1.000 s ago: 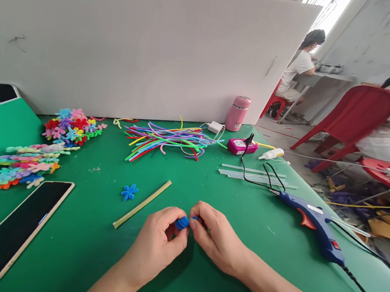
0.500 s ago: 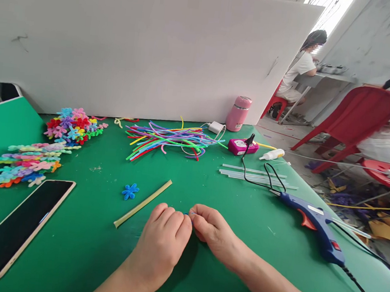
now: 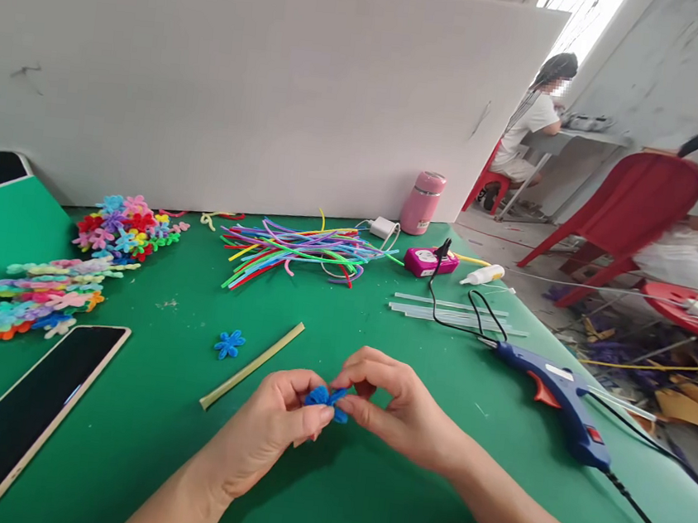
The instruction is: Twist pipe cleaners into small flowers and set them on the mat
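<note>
A blue pipe-cleaner flower [image 3: 317,396] is held just above the green table [image 3: 166,459]. My left hand [image 3: 280,412] pinches it between thumb and fingers, covering part of it. From the other side, my right hand [image 3: 388,399] grips one of its petals with thumb and forefinger. A second blue pipe-cleaner flower [image 3: 230,345] lies flat to the left. Between that flower and my hands, a pale yellow-green strip [image 3: 252,366] rests at a slant.
Finished flowers [image 3: 121,229] pile up at the back left, near a phone [image 3: 26,419]. Colourful pipe cleaners [image 3: 306,249] lie behind my hands. At right are a glue gun [image 3: 553,391], clear glue sticks [image 3: 443,311] and a pink bottle [image 3: 423,203]. People sit beyond.
My left hand has turned from a fist with its back showing to a thumb-side pinch. The blue flower, almost hidden before, now shows between both hands. My right hand has risen slightly.
</note>
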A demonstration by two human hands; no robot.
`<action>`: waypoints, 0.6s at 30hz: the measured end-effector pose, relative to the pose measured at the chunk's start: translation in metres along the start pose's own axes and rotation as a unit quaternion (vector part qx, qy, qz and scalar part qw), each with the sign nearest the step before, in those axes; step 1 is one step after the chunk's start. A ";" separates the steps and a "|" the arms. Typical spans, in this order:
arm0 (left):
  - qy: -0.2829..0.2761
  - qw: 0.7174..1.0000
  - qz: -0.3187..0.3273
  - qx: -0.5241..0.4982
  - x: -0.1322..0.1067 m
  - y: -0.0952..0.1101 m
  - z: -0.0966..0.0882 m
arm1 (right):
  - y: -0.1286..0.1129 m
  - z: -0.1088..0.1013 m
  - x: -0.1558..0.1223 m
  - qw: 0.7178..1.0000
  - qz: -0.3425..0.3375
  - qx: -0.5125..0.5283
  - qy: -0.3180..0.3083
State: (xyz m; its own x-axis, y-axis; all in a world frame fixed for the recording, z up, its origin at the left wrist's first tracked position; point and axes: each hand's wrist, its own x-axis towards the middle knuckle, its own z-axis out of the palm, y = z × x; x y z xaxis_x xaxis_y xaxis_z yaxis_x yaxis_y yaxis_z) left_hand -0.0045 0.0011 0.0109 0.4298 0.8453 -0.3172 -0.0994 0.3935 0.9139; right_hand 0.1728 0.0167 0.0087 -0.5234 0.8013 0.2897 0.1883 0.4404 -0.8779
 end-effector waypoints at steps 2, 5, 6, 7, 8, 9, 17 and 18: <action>-0.017 1.000 -0.018 -0.011 0.000 0.001 0.001 | 0.000 0.001 0.000 0.999 -0.028 -0.017 -0.009; -0.024 0.999 -0.027 -0.018 -0.001 0.003 0.001 | -0.002 0.000 -0.001 0.998 -0.051 -0.039 -0.017; -0.024 0.999 -0.028 -0.016 -0.001 0.004 0.002 | -0.003 0.000 -0.001 0.997 -0.055 -0.048 -0.020; -0.023 0.999 -0.026 -0.012 -0.001 0.004 0.001 | -0.003 -0.001 -0.001 0.996 -0.058 -0.059 -0.024; -0.022 0.999 -0.023 -0.004 -0.001 0.004 0.001 | -0.003 -0.002 -0.001 0.995 -0.061 -0.071 -0.028; -0.023 1.000 -0.018 0.005 -0.001 0.004 0.001 | -0.004 -0.002 -0.001 0.994 -0.066 -0.084 -0.031; -0.029 0.998 0.011 0.046 -0.001 0.003 0.000 | -0.003 -0.002 0.000 0.976 -0.120 -0.179 -0.018; -0.028 0.998 0.014 0.058 -0.001 0.003 0.000 | -0.003 -0.002 0.000 0.974 -0.123 -0.188 -0.017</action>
State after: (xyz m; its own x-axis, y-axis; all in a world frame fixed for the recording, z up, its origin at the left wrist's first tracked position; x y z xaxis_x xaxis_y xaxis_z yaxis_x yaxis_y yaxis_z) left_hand -0.0056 0.0019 0.0138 0.4776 0.8330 -0.2792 -0.0091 0.3224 0.9465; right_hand 0.1740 0.0165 0.0118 -0.6177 0.6410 0.4556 0.3411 0.7404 -0.5792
